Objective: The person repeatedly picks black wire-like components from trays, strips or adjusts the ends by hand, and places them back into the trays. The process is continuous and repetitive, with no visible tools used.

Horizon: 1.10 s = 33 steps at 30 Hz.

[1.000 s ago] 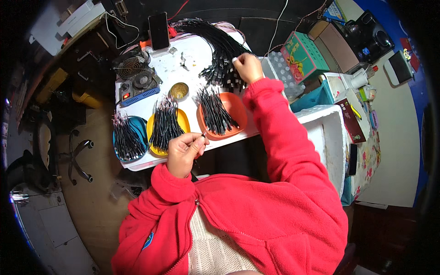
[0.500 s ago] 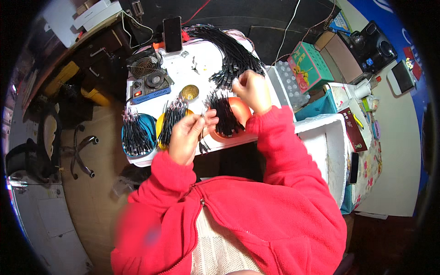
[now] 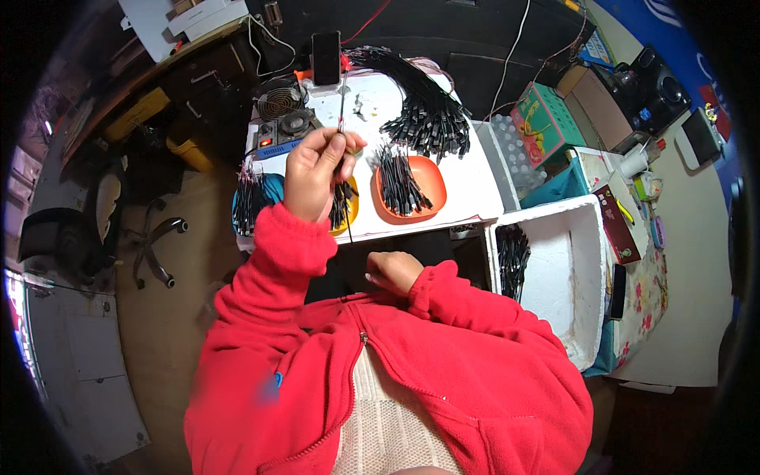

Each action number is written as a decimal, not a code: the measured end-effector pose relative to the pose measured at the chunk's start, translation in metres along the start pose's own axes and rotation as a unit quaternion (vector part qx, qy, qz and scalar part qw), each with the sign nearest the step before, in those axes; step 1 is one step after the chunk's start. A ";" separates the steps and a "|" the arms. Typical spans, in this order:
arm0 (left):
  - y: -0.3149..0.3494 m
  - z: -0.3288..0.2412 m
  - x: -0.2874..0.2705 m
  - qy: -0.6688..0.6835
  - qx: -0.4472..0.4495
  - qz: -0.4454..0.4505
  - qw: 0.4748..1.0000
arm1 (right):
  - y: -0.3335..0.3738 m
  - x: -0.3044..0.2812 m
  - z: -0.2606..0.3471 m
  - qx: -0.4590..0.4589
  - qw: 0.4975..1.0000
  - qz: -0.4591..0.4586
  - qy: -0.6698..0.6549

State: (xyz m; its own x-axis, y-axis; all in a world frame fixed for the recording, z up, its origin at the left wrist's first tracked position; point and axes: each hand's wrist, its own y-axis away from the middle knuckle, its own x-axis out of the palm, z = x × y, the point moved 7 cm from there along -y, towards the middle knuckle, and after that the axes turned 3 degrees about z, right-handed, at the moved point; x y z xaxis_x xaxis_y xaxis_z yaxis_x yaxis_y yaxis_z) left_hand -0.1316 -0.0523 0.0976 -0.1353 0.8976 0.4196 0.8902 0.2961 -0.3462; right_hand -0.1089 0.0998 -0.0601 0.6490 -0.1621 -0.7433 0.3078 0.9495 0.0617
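My left hand (image 3: 315,170) is raised over the front of the white table, pinching a thin black cable (image 3: 349,227). One end stands up above the fingers and the other hangs below the hand. My right hand (image 3: 394,271) is closed and low in front of my jacket, below the table edge; its fingertips are partly hidden and I cannot see what they hold. Bundles of short black cables with thin wire ends lie in an orange dish (image 3: 435,184), a blue dish (image 3: 275,187) and a yellow dish (image 3: 353,212). My left hand partly covers the yellow one.
A large heap of black cables (image 3: 431,119) covers the table's back right. A phone (image 3: 325,59) stands behind a blue soldering-type unit (image 3: 294,144) and a small fan (image 3: 279,103). On the right, a white foam box (image 3: 587,277) holds more black cables (image 3: 513,257).
My left hand has risen with the cable. My right hand has come down from beside the cable heap to below the table edge. The whole view has shifted slightly.
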 end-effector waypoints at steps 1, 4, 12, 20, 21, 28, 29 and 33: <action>0.015 -0.004 0.002 -0.009 -0.004 0.010 1.000 | -0.001 -0.009 0.006 -0.033 0.999 0.004 -0.038; 0.058 -0.009 0.011 -0.032 -0.016 0.047 0.998 | -0.012 -0.061 0.006 0.016 0.925 -0.084 -0.370; 0.115 0.018 0.026 -0.016 -0.111 0.109 0.988 | -0.015 -0.155 0.033 -0.050 0.751 -0.187 -0.631; 0.096 0.010 0.016 -0.066 -0.068 -0.082 0.992 | 0.010 -0.142 0.062 -0.091 0.804 -0.285 -0.514; 0.094 0.006 0.021 -0.121 -0.037 -0.080 0.989 | 0.013 -0.140 0.065 -0.087 0.817 -0.314 -0.477; 0.086 -0.002 0.041 -0.319 0.083 -0.070 0.942 | 0.022 -0.136 0.067 -0.082 0.839 -0.359 -0.400; 0.086 0.001 0.040 -0.290 0.074 -0.065 0.952 | 0.019 -0.133 0.062 -0.075 0.826 -0.326 -0.454; 0.089 0.023 0.031 -0.033 -0.081 -0.060 0.994 | 0.003 -0.112 0.054 -0.098 0.696 -0.186 -0.686</action>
State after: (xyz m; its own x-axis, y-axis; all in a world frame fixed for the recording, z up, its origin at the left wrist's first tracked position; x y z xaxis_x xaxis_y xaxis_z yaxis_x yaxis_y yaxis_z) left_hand -0.0663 0.0098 0.0606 -0.2687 0.8794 0.3930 0.9235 0.3512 -0.1545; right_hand -0.1433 0.1065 0.0591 0.6448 -0.3823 0.6619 0.6183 0.7699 -0.1577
